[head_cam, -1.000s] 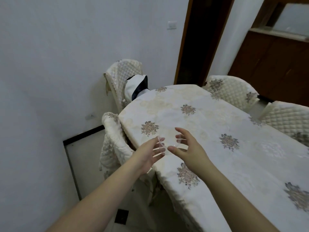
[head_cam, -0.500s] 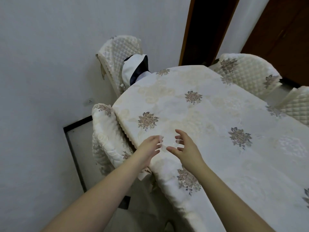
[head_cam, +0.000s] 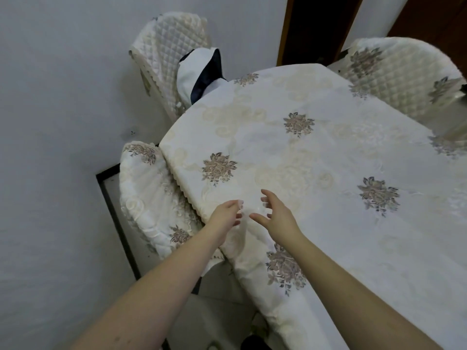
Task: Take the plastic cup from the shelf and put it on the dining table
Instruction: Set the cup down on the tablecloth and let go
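A clear plastic cup [head_cam: 253,209] shows only faintly between my two hands, low over the near left edge of the dining table [head_cam: 328,152]. My left hand [head_cam: 225,215] touches its left side with curled fingers. My right hand [head_cam: 275,215] wraps its right side, thumb below and fingers spread above. The cup's outline is hard to make out against the cream floral tablecloth, and I cannot tell whether its base touches the cloth.
Quilted cream chairs stand around the table: one [head_cam: 151,195] just left of my hands, one [head_cam: 171,54] at the far left holding a white and dark bag [head_cam: 202,74], another [head_cam: 404,74] at the far right. A white wall closes the left side.
The view has tilted down and closer to the table. Both hands have lowered with the cup toward the tablecloth near the table's edge.
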The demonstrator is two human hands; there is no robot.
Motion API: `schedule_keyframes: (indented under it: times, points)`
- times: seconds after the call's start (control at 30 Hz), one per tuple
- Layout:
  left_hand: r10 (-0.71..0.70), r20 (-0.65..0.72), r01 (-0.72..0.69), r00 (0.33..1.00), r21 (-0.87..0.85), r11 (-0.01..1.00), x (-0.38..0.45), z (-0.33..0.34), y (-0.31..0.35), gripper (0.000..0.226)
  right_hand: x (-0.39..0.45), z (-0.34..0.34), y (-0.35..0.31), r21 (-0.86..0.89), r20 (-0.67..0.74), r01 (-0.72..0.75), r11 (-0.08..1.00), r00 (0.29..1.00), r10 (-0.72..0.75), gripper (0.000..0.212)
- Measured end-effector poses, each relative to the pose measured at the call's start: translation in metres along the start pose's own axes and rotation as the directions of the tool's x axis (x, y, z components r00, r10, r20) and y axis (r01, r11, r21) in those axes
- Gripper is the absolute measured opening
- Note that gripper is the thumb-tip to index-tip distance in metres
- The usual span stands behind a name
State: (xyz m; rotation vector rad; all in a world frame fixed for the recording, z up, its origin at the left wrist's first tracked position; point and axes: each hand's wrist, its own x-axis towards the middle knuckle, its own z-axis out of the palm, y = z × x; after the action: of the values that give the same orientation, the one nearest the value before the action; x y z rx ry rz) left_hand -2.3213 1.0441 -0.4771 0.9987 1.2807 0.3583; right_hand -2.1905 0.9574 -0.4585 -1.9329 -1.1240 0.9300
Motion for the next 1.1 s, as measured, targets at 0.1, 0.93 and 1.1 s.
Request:
schedule_keyframes:
  times: [0.1, 0.93, 1.1]
  points:
    - [0.006, -0.002, -0.006, 1.000, 0.021, 1.000, 0.004, 0.000, -0.002, 0.020, 0.006, 0.001, 0.005, -0.020, 0.006, 0.007, 1.000, 1.000, -0.007, 0.073]
    - [0.015, 0.003, -0.014, 1.000, -0.118, 0.993, 0.018, -0.013, 0.022, 0.042, 0.050, 0.020, -0.012, 0.092, 0.072, -0.139, 0.986, 0.989, 0.132, 0.058]
    - [-0.010, 0.006, 0.010, 1.000, -0.139, 0.990, 0.022, -0.013, 0.020, 0.039, 0.056, 0.023, -0.012, 0.099, 0.090, -0.169, 0.981, 0.983, 0.160, 0.053]
